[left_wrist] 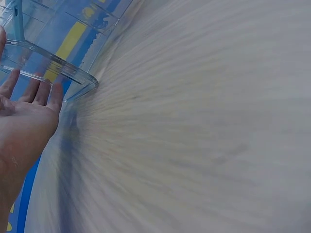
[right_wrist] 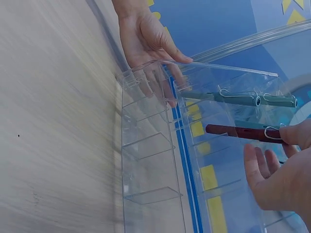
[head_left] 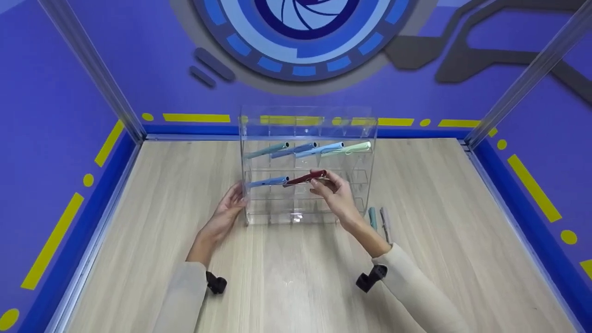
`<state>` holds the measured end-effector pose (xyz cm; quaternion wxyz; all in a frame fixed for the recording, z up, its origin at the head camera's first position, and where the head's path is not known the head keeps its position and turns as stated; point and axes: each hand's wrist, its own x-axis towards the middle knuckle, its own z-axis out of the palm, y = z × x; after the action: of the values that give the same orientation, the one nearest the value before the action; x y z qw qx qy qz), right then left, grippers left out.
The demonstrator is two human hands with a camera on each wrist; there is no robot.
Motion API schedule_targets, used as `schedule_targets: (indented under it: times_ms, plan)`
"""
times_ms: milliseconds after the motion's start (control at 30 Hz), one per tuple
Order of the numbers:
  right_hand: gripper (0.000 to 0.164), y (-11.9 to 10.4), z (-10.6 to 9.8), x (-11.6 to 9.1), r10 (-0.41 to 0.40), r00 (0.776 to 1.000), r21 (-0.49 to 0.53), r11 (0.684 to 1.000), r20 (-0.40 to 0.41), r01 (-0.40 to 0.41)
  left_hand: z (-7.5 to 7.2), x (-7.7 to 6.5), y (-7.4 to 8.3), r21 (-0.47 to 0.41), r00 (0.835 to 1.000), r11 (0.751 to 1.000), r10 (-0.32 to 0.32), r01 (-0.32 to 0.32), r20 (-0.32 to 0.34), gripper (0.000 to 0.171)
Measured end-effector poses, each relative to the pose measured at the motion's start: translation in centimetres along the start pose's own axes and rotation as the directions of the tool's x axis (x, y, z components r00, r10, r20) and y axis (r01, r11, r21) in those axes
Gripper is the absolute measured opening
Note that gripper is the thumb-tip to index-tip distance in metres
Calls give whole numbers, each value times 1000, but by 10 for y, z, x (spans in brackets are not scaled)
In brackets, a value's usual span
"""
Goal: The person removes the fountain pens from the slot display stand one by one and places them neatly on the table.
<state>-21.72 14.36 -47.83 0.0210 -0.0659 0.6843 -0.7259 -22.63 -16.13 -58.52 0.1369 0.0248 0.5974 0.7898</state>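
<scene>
A clear acrylic pen rack [head_left: 305, 215] stands upright on the table, with tiers of small compartments. My right hand [head_left: 340, 196] pinches a dark red pen [head_left: 305, 177] by its clip end, between thumb and fingers; the pen's other end is at a lower-tier compartment, beside a blue pen [head_left: 268, 181]. In the right wrist view the red pen [right_wrist: 243, 132] lies near level, its wire clip by the thumb. My left hand [head_left: 225, 215] touches the rack's left side, its fingers [left_wrist: 41, 92] fairly straight against the clear panel.
In the tier above lie a teal pen [head_left: 268, 151], a dark blue pen [head_left: 294, 150], a light blue pen [head_left: 320, 149] and a pale green pen [head_left: 354, 148]. Right of the rack, another teal pen [head_left: 373, 217] and a grey pen [head_left: 385, 223] lie on the table [head_left: 444, 231].
</scene>
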Motion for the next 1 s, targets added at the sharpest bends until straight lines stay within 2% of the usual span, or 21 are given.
schedule_targets:
  times_ms: [200, 300, 600, 833, 1000]
  plan:
    - [31, 0, -3, -2, -57, 997, 137, 989, 54, 49, -1, 1, -1, -17, 999, 1000, 20, -19, 31, 64]
    - [30, 0, -5, -1, -91, 993, 171, 982, 72, 78, -1, 3, -1, -23, 999, 999, 23, -22, 33, 63]
    - [29, -5, -10, -1, -87, 994, 178, 981, 64, 75, -1, 2, 1, -31, 999, 999, 37, -36, 32, 64]
    - [32, -10, -17, -1, -136, 991, 196, 972, 11, 132, -2, 2, 2, -16, 999, 999, 33, -32, 42, 66]
    - [34, -17, -22, -3, -167, 986, 202, 966, 3, 163, -3, 2, 0, -12, 999, 1000, 26, -25, 39, 68]
